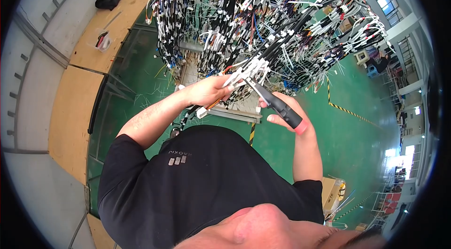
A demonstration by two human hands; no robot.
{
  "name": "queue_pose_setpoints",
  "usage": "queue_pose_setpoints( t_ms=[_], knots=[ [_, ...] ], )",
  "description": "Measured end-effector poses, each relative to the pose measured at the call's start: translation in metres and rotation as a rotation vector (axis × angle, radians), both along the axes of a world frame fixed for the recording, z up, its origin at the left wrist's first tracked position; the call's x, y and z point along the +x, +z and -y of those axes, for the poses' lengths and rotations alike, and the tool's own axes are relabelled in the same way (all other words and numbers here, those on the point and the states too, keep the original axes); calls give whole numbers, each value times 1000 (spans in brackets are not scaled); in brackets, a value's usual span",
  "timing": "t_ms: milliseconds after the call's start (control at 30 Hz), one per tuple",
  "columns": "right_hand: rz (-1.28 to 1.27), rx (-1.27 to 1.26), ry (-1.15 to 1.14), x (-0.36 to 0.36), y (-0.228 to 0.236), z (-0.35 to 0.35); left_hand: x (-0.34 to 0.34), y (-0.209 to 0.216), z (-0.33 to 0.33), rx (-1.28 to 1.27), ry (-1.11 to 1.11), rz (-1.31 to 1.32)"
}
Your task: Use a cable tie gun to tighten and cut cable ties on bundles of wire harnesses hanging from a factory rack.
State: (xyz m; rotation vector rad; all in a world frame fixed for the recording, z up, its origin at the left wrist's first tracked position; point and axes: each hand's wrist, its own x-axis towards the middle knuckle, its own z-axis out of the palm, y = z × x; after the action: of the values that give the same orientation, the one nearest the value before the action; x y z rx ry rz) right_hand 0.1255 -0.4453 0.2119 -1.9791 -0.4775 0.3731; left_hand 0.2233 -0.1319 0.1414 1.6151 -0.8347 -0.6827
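Note:
My left hand is closed around a bunch of cables with white sleeves and connectors. A white connector on orange wires sticks out below its fingers. In my right hand lies a black hand tool with a narrow metal nose and a red end. The nose points up and left, its tip against or very close to the white-sleeved cables; contact cannot be made out. Some right fingers are hidden behind the tool, and the thumb stands off to its side.
Dense bundles of black and white cables hang ahead over a metal-framed stand. Wooden benches line the left, bearing a clear plastic box and a black bag. A cardboard box stands on the green floor at right.

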Motion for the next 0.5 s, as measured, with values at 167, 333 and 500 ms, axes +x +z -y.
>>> queue_pose_setpoints(
  t_ms=[167,333,500],
  knots=[
    [159,-121,34,5,4,-8,-9,34,1,190,70,117],
    [303,-256,-78,3,-7,-14,-10,15,1,282,206,443],
    [406,-306,-173,-11,-23,-17,-8,19,-1,331,201,556]
  ],
)
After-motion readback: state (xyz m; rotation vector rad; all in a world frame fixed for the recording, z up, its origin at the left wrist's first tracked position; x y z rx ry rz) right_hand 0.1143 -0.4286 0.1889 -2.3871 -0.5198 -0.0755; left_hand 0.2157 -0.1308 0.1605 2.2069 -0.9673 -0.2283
